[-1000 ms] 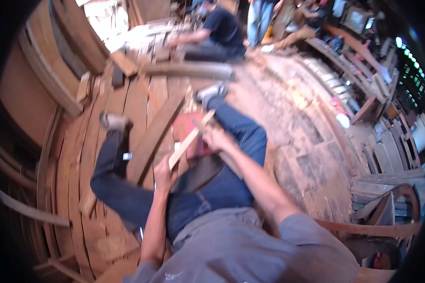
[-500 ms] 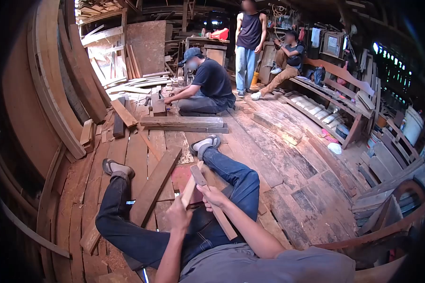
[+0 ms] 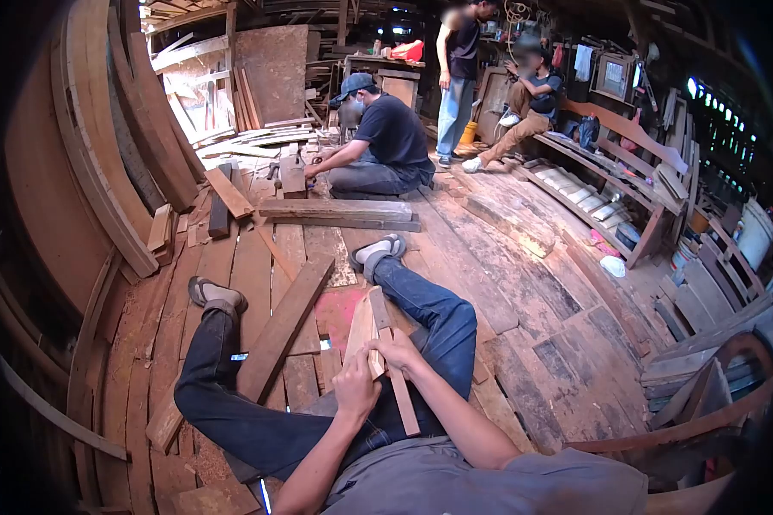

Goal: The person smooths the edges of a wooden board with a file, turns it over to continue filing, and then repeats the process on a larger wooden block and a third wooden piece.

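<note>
both hands have drawn together since half a second ago; the two wood pieces, crossed then, now lie side by side and nearly parallel over the lap; left hand (image 3: 355, 388) has its fingers curled round the lower end of a pale wood piece (image 3: 361, 330), which points away from the body toward the floor between the legs; right hand (image 3: 404, 350) is clenched over a dark wood strip (image 3: 402, 400) near its middle; the strip touches the pale piece along its right edge, its near end resting on the jeans at the right thigh; the hands sit just beside each other, thumbs close; person sits on the plank floor (image 3: 524, 292), legs spread, knees bent; a long loose plank (image 3: 283, 330) lies diagonally between the legs, just left of the pale piece; a red patch (image 3: 335, 307) shows on the floor beyond the tips; stacked beams (image 3: 335, 213) lie farther off; a crouching co-worker (image 3: 386, 142) in a dark shirt bends over timber beyond them; two more people by the bench (image 3: 618, 137) at the back, well apart.
</note>
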A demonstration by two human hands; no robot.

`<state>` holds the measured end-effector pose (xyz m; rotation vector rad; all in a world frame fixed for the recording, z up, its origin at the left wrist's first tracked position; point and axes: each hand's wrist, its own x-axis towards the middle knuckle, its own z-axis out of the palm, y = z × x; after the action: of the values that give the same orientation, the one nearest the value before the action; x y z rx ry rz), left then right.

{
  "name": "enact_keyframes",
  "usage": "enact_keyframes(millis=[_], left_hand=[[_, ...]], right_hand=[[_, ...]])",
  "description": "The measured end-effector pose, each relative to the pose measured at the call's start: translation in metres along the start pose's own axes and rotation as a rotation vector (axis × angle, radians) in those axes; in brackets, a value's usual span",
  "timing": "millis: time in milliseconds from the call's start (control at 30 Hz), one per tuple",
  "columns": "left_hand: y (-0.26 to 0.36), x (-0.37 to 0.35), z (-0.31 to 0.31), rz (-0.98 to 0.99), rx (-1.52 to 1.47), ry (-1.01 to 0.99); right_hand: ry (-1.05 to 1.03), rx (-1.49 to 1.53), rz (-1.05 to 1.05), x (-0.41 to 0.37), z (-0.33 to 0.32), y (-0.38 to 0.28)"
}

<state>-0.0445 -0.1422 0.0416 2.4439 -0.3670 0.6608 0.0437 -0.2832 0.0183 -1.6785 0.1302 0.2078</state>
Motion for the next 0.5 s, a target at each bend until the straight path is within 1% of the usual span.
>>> enact_keyframes(millis=[100,167,200,267,300,333,433,500], left_hand=[[-0.006,-0.005,0.002,0.036,-0.012,-0.015],[0.001,-0.003,-0.009,0.017,-0.105,-0.054],[0.005,-0.004,-0.017,0.006,-0.151,-0.075],[0.006,-0.008,-0.033,0.028,-0.278,-0.052],[0.004,-0.007,-0.039,0.042,-0.342,-0.040],[0.000,-0.008,-0.041,-0.104,-0.445,-0.106],[-0.047,0.001,-0.003,-0.502,-0.518,-0.014],[-0.066,0.011,0.003,-0.612,-0.474,-0.115]], right_hand=[[0.001,0.010,0.002,-0.001,0.000,-0.004],[0.038,0.024,-0.008,0.011,0.002,0.012],[0.046,-0.013,0.004,0.007,0.001,0.008],[0.068,-0.083,0.028,-0.006,-0.005,-0.010],[0.058,-0.071,0.027,-0.003,-0.007,-0.007],[0.048,-0.060,0.027,0.002,-0.009,-0.004],[0.056,-0.092,0.000,0.010,-0.011,0.000],[0.090,-0.143,-0.019,0.009,-0.009,-0.001]])
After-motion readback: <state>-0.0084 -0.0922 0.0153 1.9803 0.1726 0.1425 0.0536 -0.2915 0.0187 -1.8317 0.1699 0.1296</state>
